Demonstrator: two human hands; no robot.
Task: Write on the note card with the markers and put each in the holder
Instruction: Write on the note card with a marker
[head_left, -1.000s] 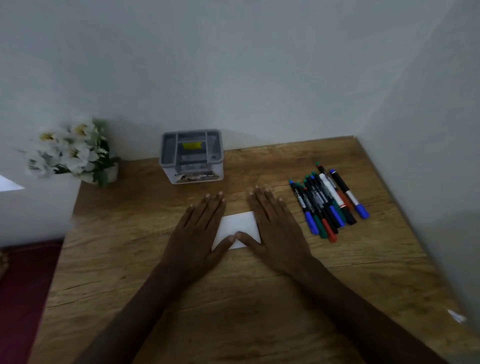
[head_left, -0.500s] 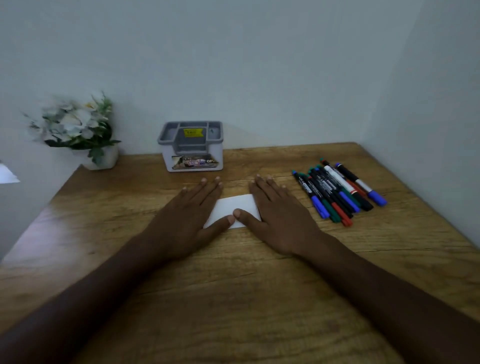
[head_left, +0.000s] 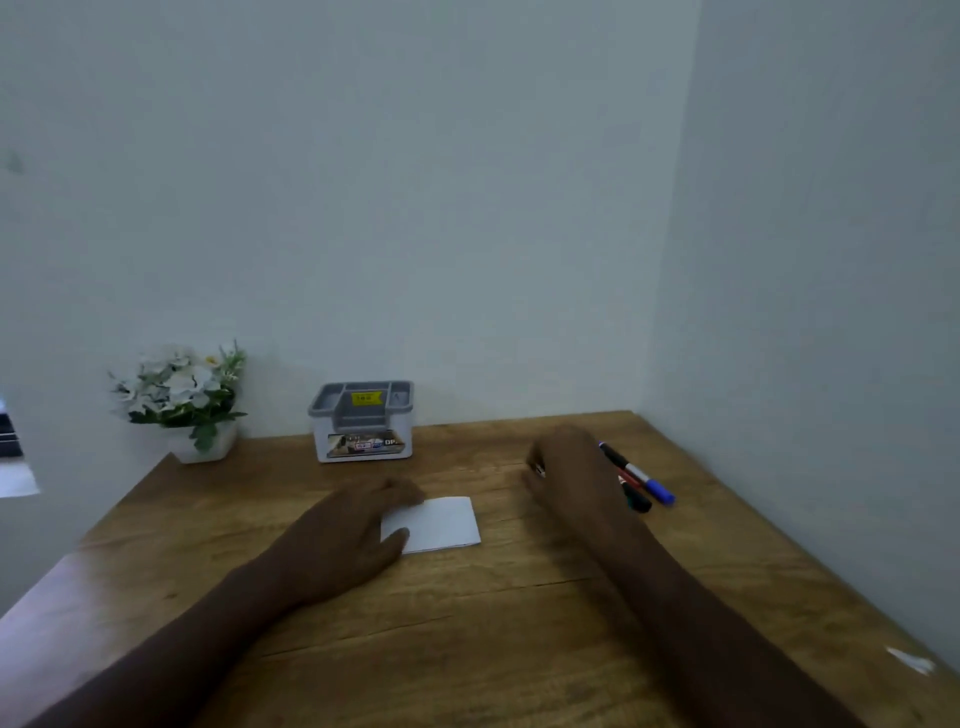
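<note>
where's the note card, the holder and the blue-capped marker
note card (head_left: 447, 522), head view, on the bare white face right of the left hand
holder (head_left: 362, 434), head view, on its front wall above the label
blue-capped marker (head_left: 660, 490), head view, on the blue cap at its near end

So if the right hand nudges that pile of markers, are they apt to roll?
Probably. The markers look like round, slim barrels lying loose on the smooth wooden table, so a sideways nudge from the right hand could scatter them. They look light, and nothing beside them would stop them.
</note>
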